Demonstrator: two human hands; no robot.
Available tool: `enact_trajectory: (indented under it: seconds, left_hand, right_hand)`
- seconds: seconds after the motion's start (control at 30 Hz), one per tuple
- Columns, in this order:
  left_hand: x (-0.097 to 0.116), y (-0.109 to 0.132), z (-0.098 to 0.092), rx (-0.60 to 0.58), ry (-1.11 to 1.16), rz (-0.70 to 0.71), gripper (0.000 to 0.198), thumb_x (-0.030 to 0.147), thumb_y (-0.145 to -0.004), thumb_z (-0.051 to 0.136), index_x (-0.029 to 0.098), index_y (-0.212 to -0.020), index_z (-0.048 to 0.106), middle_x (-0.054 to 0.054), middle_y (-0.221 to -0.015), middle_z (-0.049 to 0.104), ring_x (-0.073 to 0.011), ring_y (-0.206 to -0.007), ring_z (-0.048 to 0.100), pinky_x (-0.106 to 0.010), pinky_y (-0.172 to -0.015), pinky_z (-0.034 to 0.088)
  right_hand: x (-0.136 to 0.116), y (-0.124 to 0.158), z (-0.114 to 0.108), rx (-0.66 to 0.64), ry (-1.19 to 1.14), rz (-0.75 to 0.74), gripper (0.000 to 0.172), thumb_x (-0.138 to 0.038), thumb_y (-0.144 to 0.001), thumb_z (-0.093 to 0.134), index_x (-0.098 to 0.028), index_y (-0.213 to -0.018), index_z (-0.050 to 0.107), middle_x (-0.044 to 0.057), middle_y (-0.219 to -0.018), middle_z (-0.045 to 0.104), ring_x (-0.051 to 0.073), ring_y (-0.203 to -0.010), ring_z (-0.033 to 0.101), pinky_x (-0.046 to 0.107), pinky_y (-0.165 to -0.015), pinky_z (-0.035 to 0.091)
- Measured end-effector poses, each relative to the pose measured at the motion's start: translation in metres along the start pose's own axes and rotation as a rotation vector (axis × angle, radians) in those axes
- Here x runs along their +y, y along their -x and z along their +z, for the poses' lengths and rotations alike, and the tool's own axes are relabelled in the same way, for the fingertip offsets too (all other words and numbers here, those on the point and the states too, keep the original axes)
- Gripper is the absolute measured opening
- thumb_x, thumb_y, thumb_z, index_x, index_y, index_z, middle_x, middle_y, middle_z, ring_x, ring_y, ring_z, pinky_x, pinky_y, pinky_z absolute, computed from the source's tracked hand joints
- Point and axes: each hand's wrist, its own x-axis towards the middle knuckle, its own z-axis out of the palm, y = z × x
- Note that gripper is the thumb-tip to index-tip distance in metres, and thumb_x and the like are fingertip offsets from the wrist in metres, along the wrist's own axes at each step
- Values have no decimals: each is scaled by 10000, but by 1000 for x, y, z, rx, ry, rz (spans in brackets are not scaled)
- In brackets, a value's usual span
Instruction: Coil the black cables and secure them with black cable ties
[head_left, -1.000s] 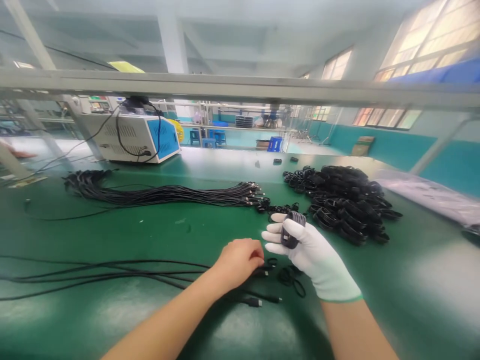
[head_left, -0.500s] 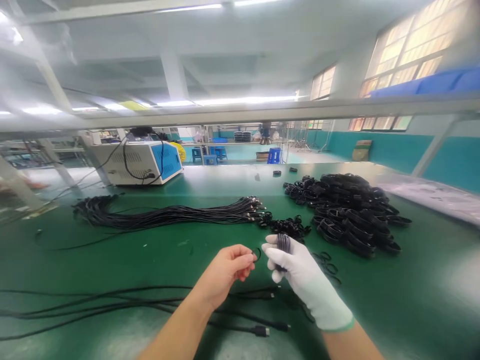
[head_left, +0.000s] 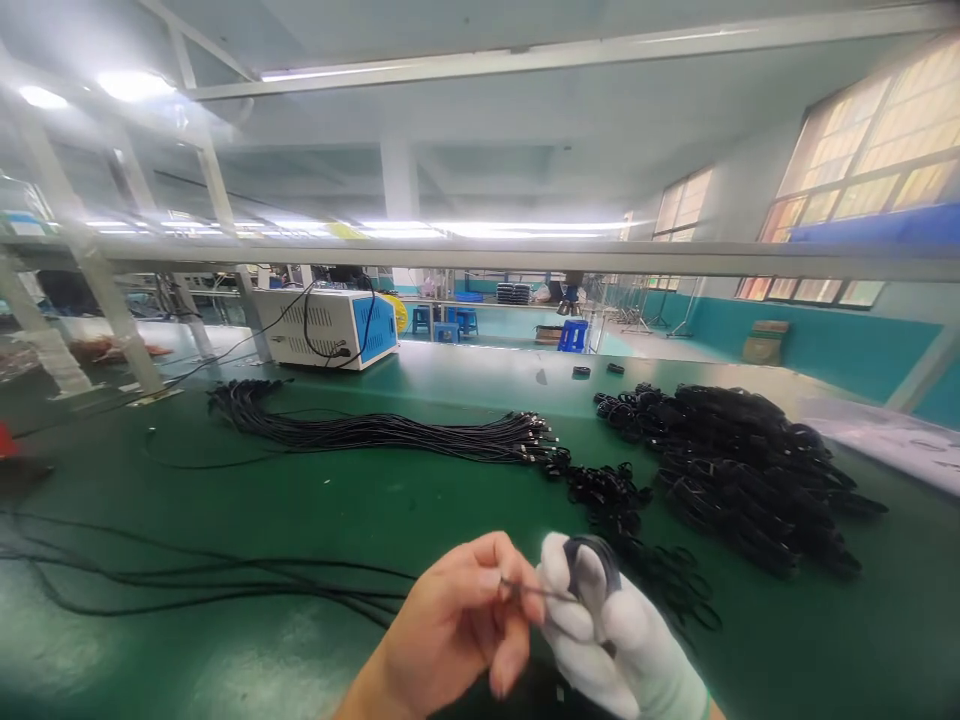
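Observation:
My bare left hand (head_left: 469, 625) pinches a thin dark band (head_left: 551, 593) between thumb and fingers; the band stretches across to the gloved fingers on the right. My right hand (head_left: 600, 640), in a white glove with a greenish cuff, is closed around a coiled black cable (head_left: 596, 560). Both hands nearly meet low in the view, and the fingers hide part of the coil. Just beyond the right hand lies a heap of small black loops (head_left: 611, 490), with more loose loops (head_left: 694, 585) scattered beside the glove.
A large pile of coiled black cables (head_left: 757, 460) covers the right side of the green table (head_left: 420, 500). Farther back runs a long bundle of straight cables (head_left: 390, 432). Several loose cables (head_left: 225, 580) lie at left. A white-and-blue machine (head_left: 330, 330) stands behind, under a shelf bar (head_left: 525, 255).
My hands have come closer together and lower in the view. The small band in my left hand now reaches the coil in my right hand. The camera view has shifted too.

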Motion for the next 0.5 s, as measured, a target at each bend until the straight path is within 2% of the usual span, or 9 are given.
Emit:
enact_trajectory:
  seconds: [0.07,0.17,0.27,0.37,0.43,0.5]
  left_hand:
    - [11,6,0,-55,-193,-64,161,326,-732,525,176,-718,469,-9,-627,613,-67,-363,417,-187,-372,247]
    - [32,10,1,15,-810,-215,38,205,-735,522,173,-725,538,13,-594,618,-84,-485,444,-190,-462,268]
    - [51,12,8,-66,-1296,-266,25,199,-685,623,214,-700,634,33,-665,649,-142,-714,527,-215,-581,325]
    - [58,14,15,-115,-1486,-264,147,304,-661,695,278,-806,706,41,-675,654,-181,-828,522,-243,-652,329]
    - [58,14,14,-55,-1472,-266,289,324,-642,715,295,-929,690,53,-692,667,-187,-857,529,-252,-700,334]
    - [55,13,10,32,-1395,-230,405,302,-605,741,282,-999,650,63,-763,682,-184,-894,532,-252,-750,341]
  right_hand:
    - [-2,1,4,6,81,62,402,-380,-633,759,-166,-895,542,-24,-687,510,23,-377,421,126,-290,323]
    - [-4,-2,10,73,189,100,356,-305,-636,741,-140,-878,540,-48,-535,484,45,-327,422,124,-276,281]
    - [-3,-7,11,109,243,119,315,-255,-633,707,-123,-877,558,-39,-508,498,64,-328,447,128,-279,273]
    - [-3,-6,3,175,263,39,317,-257,-685,668,-112,-952,580,27,-676,602,51,-368,474,129,-301,301]
    - [-4,-3,-6,245,237,-32,331,-283,-752,620,-130,-1042,574,58,-805,631,66,-455,531,136,-342,357]
    - [-5,1,-13,279,206,-39,378,-321,-781,594,-141,-1111,555,75,-880,631,98,-549,578,155,-377,409]
